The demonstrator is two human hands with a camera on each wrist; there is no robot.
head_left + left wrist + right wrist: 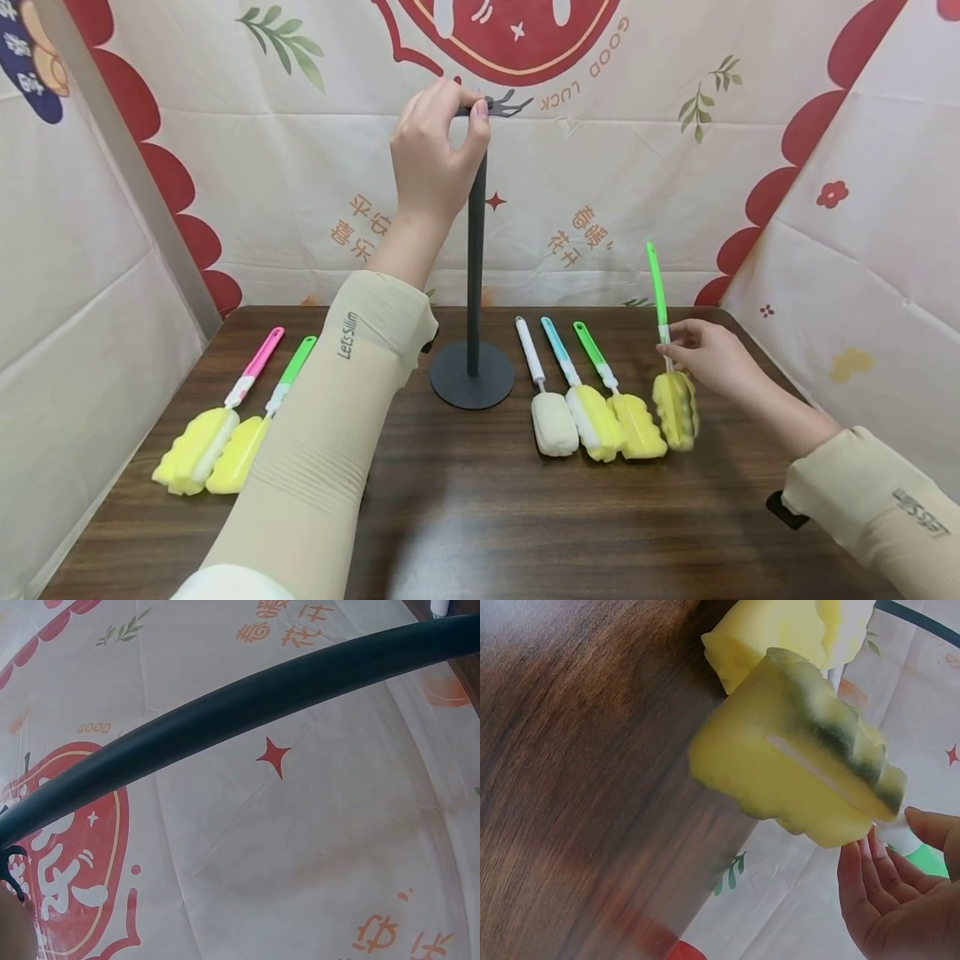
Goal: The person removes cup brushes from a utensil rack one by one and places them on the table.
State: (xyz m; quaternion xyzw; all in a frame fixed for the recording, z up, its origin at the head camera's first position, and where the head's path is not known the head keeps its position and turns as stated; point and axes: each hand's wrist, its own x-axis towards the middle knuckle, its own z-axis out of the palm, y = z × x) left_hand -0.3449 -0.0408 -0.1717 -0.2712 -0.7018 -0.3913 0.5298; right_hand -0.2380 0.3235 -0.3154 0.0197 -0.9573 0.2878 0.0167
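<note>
My left hand [438,154] grips the top of a dark metal stand [476,275], beside its small curved hooks [510,105]. The stand's pole [247,705] crosses the left wrist view, with only a bit of that hand at the edge. My right hand [712,354] pinches a green-handled sponge brush [675,408] near its neck, handle pointing up and yellow sponge hanging down. In the right wrist view, the sponge head [802,757] fills the middle, with thumb and fingers at its neck. Left of it lie a green-handled brush [636,425], a blue-handled brush [596,421] and a white brush [555,423].
A pink-handled brush [198,446] and another green-handled one [240,454] lie at the left of the brown wooden table [480,525], the latter partly behind my left sleeve. The stand's round base [450,385] is near the back edge. Printed cloth [600,158] hangs behind.
</note>
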